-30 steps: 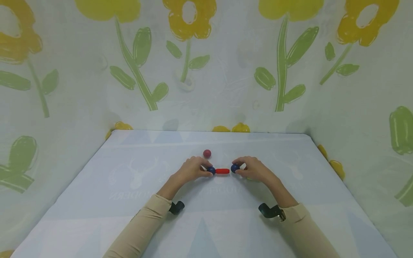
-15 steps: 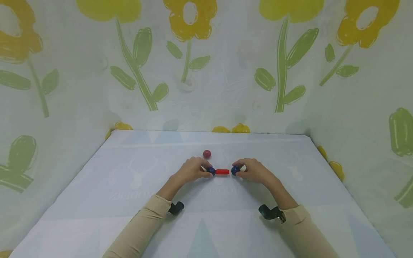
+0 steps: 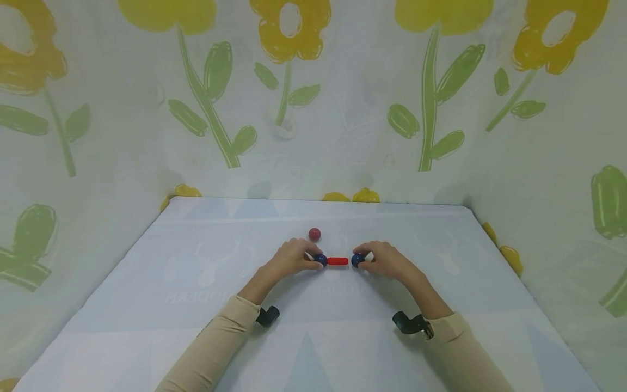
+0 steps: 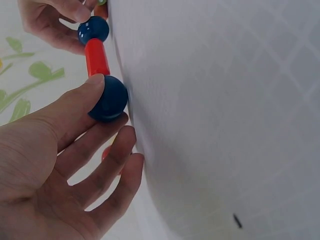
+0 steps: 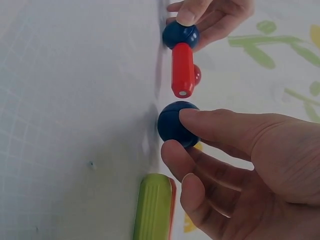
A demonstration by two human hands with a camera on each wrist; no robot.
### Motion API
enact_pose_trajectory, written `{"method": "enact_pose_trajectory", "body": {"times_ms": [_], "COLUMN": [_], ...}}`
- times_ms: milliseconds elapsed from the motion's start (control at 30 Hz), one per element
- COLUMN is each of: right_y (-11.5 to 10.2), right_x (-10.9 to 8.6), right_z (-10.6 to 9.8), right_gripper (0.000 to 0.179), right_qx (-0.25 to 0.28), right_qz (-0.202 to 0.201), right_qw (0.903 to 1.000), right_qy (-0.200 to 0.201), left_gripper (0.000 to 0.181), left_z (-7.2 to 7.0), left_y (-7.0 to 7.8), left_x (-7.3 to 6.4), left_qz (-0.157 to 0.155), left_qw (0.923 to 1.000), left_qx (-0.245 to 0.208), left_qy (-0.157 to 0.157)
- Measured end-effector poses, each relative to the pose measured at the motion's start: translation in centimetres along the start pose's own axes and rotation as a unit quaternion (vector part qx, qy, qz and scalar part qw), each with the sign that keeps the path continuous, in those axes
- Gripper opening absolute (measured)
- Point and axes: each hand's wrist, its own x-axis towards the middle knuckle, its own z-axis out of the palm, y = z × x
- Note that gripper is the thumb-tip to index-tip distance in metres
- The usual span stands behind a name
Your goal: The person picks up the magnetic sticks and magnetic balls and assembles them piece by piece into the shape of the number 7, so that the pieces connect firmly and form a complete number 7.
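Note:
My left hand point(image 3: 292, 257) pinches a blue ball point(image 4: 110, 100) between thumb and fingers. From that ball a short red rod point(image 3: 337, 261) points toward the right, joined to it at one end. A pale dot marks the rod's free end in the right wrist view. My right hand point(image 3: 384, 258) pinches a second blue ball point(image 5: 176, 124) by thumb and fingertips. This ball lines up with the rod, with a small gap between them. Both balls are at or just above the table surface; which one, I cannot tell.
A red ball point(image 3: 314, 234) lies on the table point(image 3: 313, 316) just beyond the left hand. Near the right hand, a yellow-green ribbed rod point(image 5: 154, 207) lies with something red beside it. Flower-patterned fabric walls point(image 3: 343, 109) stand behind and at both sides.
My right hand has shifted slightly toward me with its blue ball, bringing the ball level with the red rod. The left hand stays nearly still.

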Motion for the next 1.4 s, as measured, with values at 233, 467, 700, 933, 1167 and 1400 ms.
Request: {"method": "enact_pose_trajectory", "body": {"times_ms": [233, 467, 700, 933, 1167, 1400], "right_y": [-0.21, -0.34, -0.3, -0.3, -0.37, -0.38], "right_x": [0.02, -0.02, 0.05, 0.16, 0.15, 0.19], "right_z": [0.29, 0.46, 0.48, 0.45, 0.45, 0.57], "right_gripper": [0.037, 0.037, 0.037, 0.037, 0.037, 0.037], "right_qx": [0.0, -0.003, -0.004, -0.003, 0.006, 0.007], "right_qz": [0.003, 0.014, 0.015, 0.016, 0.008, 0.008], "right_qw": [1.0, 0.9999, 0.9999, 0.9999, 0.9999, 0.9999], "right_qy": [-0.002, 0.002, 0.002, 0.0, -0.005, -0.004], "left_gripper": [0.034, 0.034, 0.034, 0.034, 0.034, 0.034], "left_z": [0.0, -0.01, 0.11, 0.13, 0.16, 0.23], "left_y": [-0.1, -0.26, -0.37, -0.35, -0.31, -0.42], "left_x": [0.01, 0.05, 0.19, 0.23, 0.17, 0.2], "left_qz": [-0.006, -0.006, -0.002, 0.002, -0.001, 0.003], "left_qw": [1.0, 1.0, 1.0, 1.0, 1.0, 1.0], "left_qx": [0.0, 0.0, 0.002, 0.001, 0.0, 0.003], "left_qy": [-0.002, -0.004, -0.001, 0.003, 0.002, 0.003]}}
